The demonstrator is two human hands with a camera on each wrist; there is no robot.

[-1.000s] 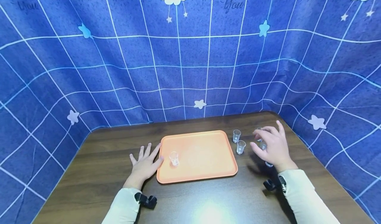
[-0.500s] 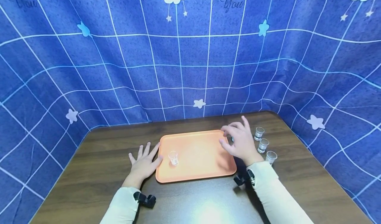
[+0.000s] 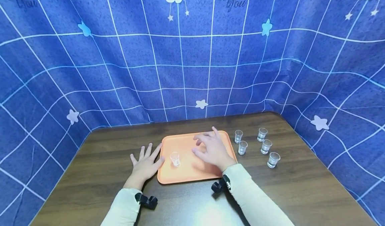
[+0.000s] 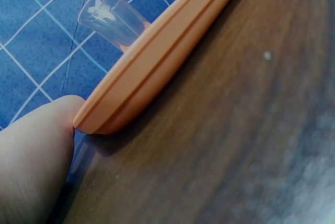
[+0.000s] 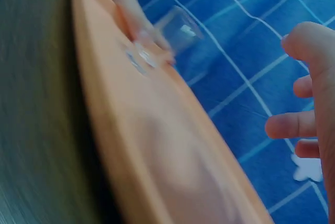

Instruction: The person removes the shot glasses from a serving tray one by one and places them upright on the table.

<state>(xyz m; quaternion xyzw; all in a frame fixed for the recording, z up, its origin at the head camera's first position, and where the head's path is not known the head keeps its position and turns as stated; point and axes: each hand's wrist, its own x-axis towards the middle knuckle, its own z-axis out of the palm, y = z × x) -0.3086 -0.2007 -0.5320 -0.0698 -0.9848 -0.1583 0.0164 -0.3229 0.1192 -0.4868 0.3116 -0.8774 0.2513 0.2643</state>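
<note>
An orange tray [image 3: 192, 177] lies on the table with one clear shot glass [image 3: 175, 159] upright near its left end. My left hand [image 3: 145, 166] rests spread on the table at the tray's left side. In the left wrist view the thumb [image 4: 39, 145] touches the tray's corner. Over the tray's right half hovers my right hand [image 3: 213, 150], fingers apart and gently bent, holding nothing. Its fingertips point left toward the glass. In the right wrist view, air shows between the thumb and the fingers [image 5: 290, 125].
Right of the tray, several more shot glasses stand in two columns. The near column has a back glass [image 3: 238, 136] and a front glass [image 3: 242, 148]; the farther one ends with a glass [image 3: 273, 160]. A blue patterned cloth [image 3: 192, 75] hangs behind the brown table [image 3: 99, 172].
My right hand has swung left from the glasses at the right, passing the near column, and is now over the tray. The left hand and the glass on the tray stay put.
</note>
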